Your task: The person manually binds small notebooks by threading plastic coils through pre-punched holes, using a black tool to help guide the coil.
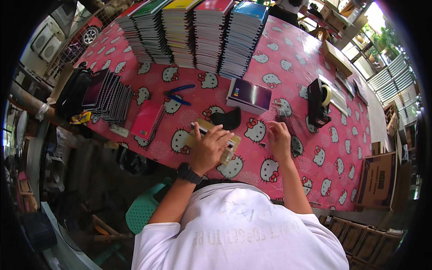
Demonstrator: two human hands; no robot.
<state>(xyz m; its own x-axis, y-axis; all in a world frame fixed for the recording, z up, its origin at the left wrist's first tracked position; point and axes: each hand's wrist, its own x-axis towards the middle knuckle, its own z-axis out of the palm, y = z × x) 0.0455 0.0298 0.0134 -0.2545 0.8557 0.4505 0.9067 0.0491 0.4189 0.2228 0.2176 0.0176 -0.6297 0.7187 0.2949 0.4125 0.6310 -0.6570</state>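
Observation:
My left hand (209, 146), with a black watch at its wrist, lies with fingers spread over a tan board (229, 155) near the table's front edge. The hand hides much of the board and of the dark and white strip on it. A curved black object (228, 118) sits just beyond the board. My right hand (280, 138) is raised over the table, fingers curled together; what they hold, if anything, is too small to make out. Beside it lies a bunch of black spiral binding coils (294, 137). A stack of dark purple covers (249, 94) stands ahead of the hands.
Tall stacks of spiral notebooks (211, 36) rise at the back. Dark notebooks (108, 96), a pink notebook (147, 119) and blue-handled pliers (179, 94) lie at left. A tape dispenser (319, 102) is at right. A green stool (146, 209) stands by the front edge.

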